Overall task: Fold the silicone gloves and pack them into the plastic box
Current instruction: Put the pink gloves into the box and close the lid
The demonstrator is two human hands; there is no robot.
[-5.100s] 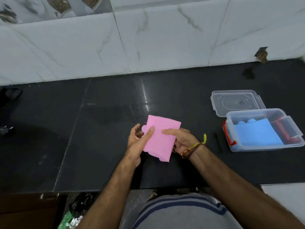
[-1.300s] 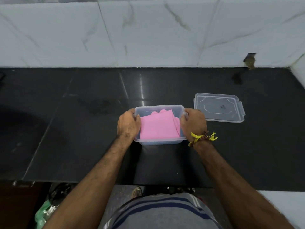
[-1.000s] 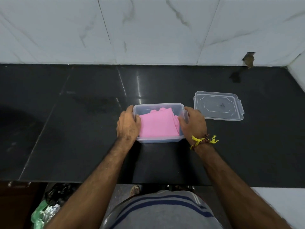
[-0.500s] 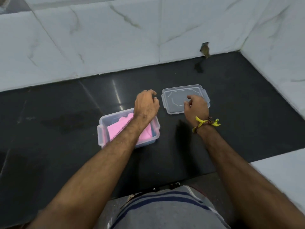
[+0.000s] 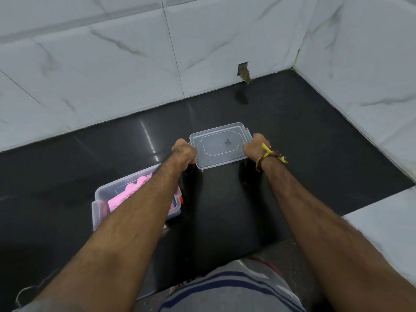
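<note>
**Q:** On the black countertop (image 5: pixel 292 154), what are the two hands doing?

**A:** Both grip a clear plastic lid (image 5: pixel 219 145), which sits near the centre of the view. The left hand (image 5: pixel 183 152) is closed on its short edge at 9 o'clock, fingers curled under the rim. The right hand (image 5: pixel 255 146) is closed on the opposite short edge at 3 o'clock. A yellow and brown thread band (image 5: pixel 271 155) circles the right wrist. Whether the lid rests on the counter or is raised just above it, I cannot tell.

**Q:** Where are the gloves and the box?

**A:** The clear plastic box (image 5: pixel 99 206) stands open on the counter at 8 o'clock from the lid, apart from it. The left forearm crosses above the box and hides much of it. A folded pink silicone glove (image 5: pixel 132 190) lies inside, its scalloped finger ends pointing toward 12 o'clock. A sliver of blue shows at the box's right end, with a red latch (image 5: pixel 181 200) on that wall.

**Q:** What surrounds the work area?

**A:** White marble-patterned wall tiles (image 5: pixel 112 75) rise behind the counter at 12 o'clock and along 3 o'clock. A small chipped hole (image 5: pixel 243 72) marks the base of the back wall, at 1 o'clock from the lid.
</note>
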